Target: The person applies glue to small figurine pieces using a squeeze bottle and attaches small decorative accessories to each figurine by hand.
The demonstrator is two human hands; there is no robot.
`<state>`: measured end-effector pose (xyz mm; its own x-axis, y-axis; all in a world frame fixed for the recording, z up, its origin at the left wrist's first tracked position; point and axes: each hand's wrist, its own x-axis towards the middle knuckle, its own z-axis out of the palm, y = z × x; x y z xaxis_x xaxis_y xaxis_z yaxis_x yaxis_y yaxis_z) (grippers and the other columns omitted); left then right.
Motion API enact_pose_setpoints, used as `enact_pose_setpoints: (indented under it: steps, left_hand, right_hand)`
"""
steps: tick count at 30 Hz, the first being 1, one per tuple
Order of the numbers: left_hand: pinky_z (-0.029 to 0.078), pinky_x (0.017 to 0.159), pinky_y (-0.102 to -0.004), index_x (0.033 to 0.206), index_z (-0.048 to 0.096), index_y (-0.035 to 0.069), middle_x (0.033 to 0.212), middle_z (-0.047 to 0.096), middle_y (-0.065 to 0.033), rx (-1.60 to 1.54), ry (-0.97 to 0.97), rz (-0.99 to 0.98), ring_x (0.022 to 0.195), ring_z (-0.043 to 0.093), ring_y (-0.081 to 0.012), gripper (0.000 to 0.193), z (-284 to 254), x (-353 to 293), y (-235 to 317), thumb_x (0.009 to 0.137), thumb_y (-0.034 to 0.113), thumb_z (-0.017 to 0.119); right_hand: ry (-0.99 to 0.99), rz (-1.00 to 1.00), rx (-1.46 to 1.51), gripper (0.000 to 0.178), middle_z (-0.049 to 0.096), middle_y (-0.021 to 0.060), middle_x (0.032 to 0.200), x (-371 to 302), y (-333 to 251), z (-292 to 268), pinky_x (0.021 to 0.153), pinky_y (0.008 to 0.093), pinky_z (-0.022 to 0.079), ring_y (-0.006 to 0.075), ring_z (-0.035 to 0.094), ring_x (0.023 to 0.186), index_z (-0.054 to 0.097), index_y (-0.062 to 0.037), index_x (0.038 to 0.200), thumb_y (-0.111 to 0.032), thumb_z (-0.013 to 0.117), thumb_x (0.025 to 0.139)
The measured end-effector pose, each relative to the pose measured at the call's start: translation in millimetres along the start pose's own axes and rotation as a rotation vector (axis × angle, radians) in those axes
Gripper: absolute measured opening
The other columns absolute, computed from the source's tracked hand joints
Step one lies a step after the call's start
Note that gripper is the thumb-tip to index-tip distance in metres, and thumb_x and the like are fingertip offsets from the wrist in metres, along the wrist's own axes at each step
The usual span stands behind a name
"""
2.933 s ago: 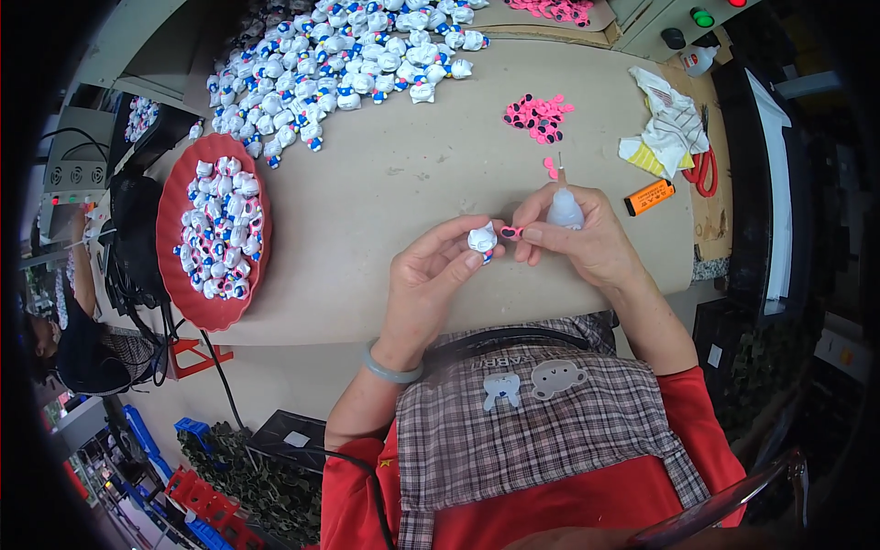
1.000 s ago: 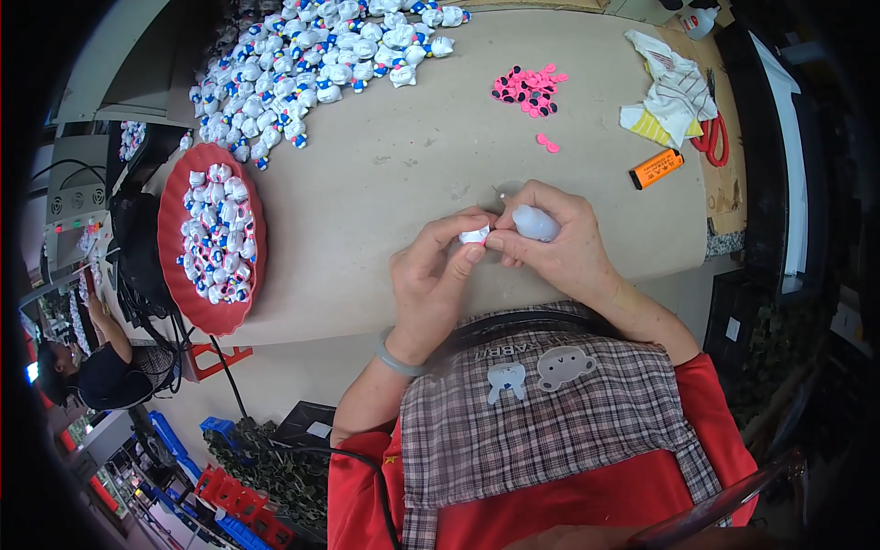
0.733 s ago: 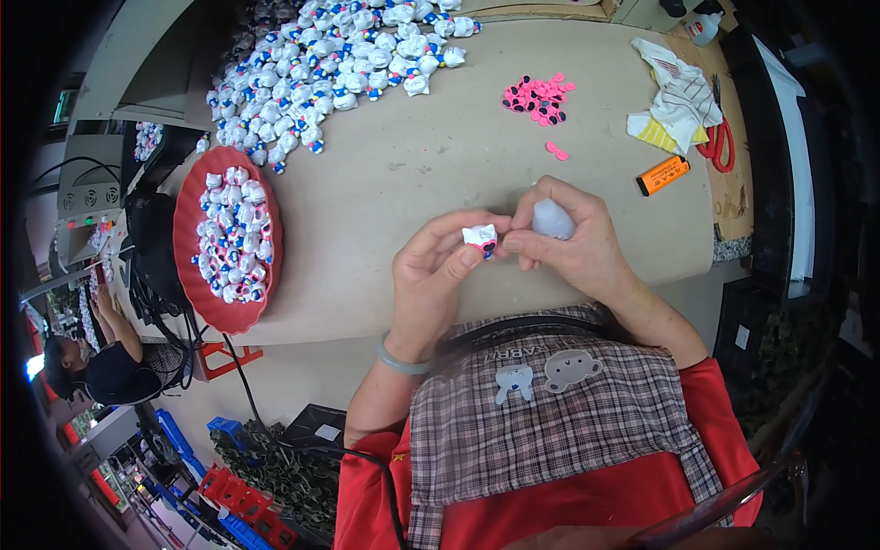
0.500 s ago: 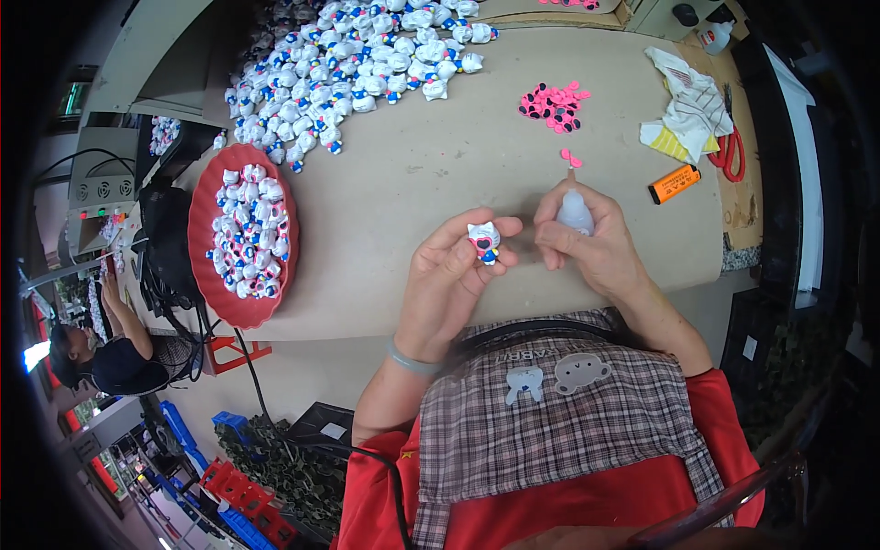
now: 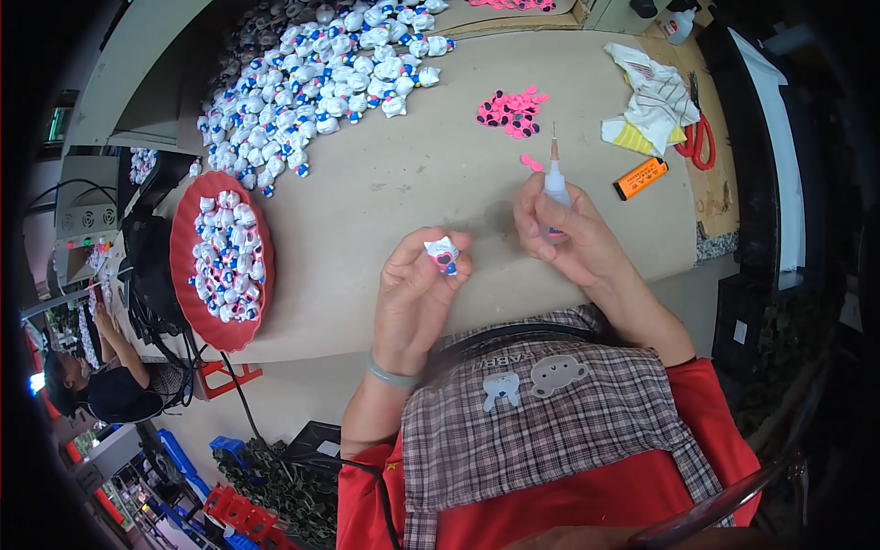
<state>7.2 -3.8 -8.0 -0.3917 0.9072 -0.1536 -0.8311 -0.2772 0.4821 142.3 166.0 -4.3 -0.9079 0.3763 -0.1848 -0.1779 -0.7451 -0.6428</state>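
My left hand (image 5: 417, 282) pinches a small white cat figurine (image 5: 442, 254) between thumb and fingers. The figurine wears blue, and a pink piece with dark patches lies across its face. To its right my right hand (image 5: 573, 229) is closed round a small translucent squeeze bottle (image 5: 555, 186) with a thin needle tip. That needle points toward the far side of the table, and the two hands are apart. Just beyond the bottle lie a few loose pink pieces (image 5: 531, 163). Farther back sits a heap of pink pieces (image 5: 511, 112), some showing dark faces.
A big pile of white figurines (image 5: 321, 92) covers the table's (image 5: 367, 197) far left. Nearer, a red scalloped tray (image 5: 181, 266) holds more figurines. At right lie an orange box (image 5: 641, 179), a cloth (image 5: 655, 96) and red-handled scissors (image 5: 701, 145). Another person (image 5: 115, 385) sits far left.
The bottle has tilted in my right hand, so its long needle now shows fully. My left hand has turned the figurine, tipping its face. The whole view has shifted a little.
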Motion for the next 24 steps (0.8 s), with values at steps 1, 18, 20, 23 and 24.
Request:
enact_pose_setpoints:
  steps: [1, 18, 20, 23, 24]
  left_hand:
    - [0.048, 0.084, -0.0331, 0.114, 0.059, 0.003, 0.111, 0.062, -0.0174, -0.002, 0.000, 0.000, 0.090, 0.059, -0.0222, 0.027, -0.3, 0.4, -0.2, 0.090, 0.015, 0.060]
    - [0.048, 0.088, -0.0370, 0.116, 0.060, 0.006, 0.118, 0.059, -0.0188, -0.009, -0.020, -0.024, 0.098, 0.060, -0.0263, 0.028, 2.0, -0.8, -2.0, 0.088, 0.005, 0.059]
    - [0.049, 0.089, -0.0372, 0.116, 0.059, 0.006, 0.118, 0.059, -0.0193, 0.013, -0.046, -0.005, 0.099, 0.060, -0.0266, 0.028, -1.2, 0.3, -3.7, 0.088, 0.006, 0.059]
    - [0.049, 0.089, -0.0365, 0.118, 0.058, 0.005, 0.118, 0.058, -0.0205, 0.046, -0.069, 0.003, 0.099, 0.061, -0.0262, 0.029, -1.7, -0.1, -2.3, 0.089, 0.007, 0.058]
    - [0.050, 0.088, -0.0357, 0.119, 0.057, 0.005, 0.118, 0.058, -0.0212, 0.060, -0.065, -0.004, 0.098, 0.061, -0.0255, 0.030, -1.1, -0.3, -1.7, 0.090, 0.008, 0.058]
  right_hand:
    - [-0.014, -0.006, -0.014, 0.020, 0.053, 0.0041, 0.073, 0.3, 0.3, -0.2, 0.047, 0.0222, 0.032, 0.0090, 0.043, 0.052, 0.053, -0.0046, 0.089, -0.023, 0.061, 0.091]
    - [-0.044, -0.030, -0.022, 0.019, 0.053, 0.0049, 0.074, 0.1, 1.9, -0.5, 0.046, 0.0227, 0.031, 0.0086, 0.043, 0.051, 0.053, -0.0042, 0.089, -0.022, 0.059, 0.092]
    - [-0.038, -0.026, -0.025, 0.019, 0.052, 0.0050, 0.074, -0.3, 1.8, -0.4, 0.046, 0.0228, 0.031, 0.0087, 0.042, 0.051, 0.053, -0.0041, 0.090, -0.021, 0.060, 0.091]
    - [-0.030, -0.026, -0.026, 0.019, 0.053, 0.0052, 0.074, 1.1, 2.1, 0.7, 0.046, 0.0229, 0.031, 0.0086, 0.042, 0.051, 0.053, -0.0039, 0.090, -0.021, 0.060, 0.091]
    - [-0.031, -0.026, -0.026, 0.019, 0.053, 0.0052, 0.074, 1.0, 2.1, 0.3, 0.046, 0.0229, 0.031, 0.0086, 0.042, 0.051, 0.053, -0.0039, 0.090, -0.021, 0.060, 0.091]
